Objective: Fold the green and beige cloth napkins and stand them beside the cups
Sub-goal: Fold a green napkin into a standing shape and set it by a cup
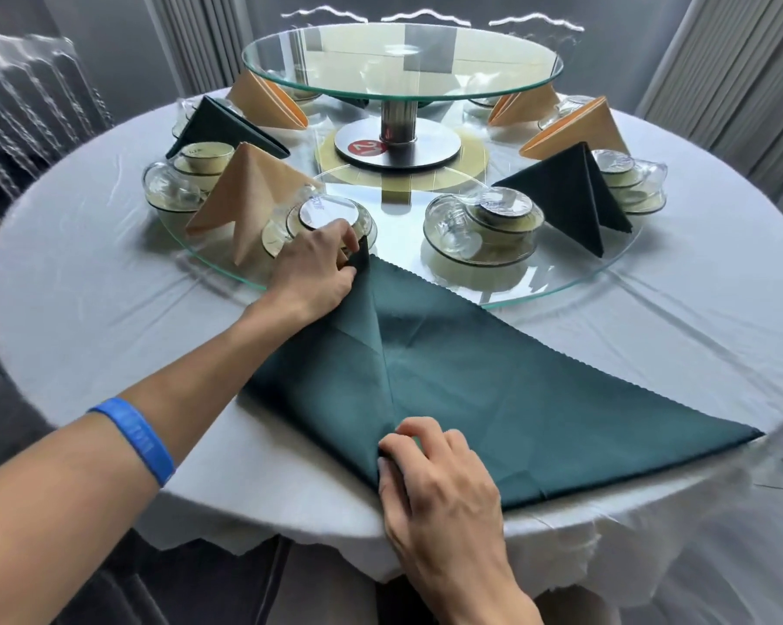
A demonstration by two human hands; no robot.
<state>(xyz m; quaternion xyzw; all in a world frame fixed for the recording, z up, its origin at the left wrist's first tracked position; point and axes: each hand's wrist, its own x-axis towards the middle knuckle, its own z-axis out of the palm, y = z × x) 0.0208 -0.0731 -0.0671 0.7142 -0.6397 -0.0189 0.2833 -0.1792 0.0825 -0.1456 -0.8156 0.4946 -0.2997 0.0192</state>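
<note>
- Right hand (439,480) pinches the near corner of the green napkin (516,399).
- Left hand (317,272) pinches its far tip beside a cup (331,216).

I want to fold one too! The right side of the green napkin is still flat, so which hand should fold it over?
Probably the right hand: it pinches the green napkin nearest the flat side. The left hand pinches the far tip.
</note>
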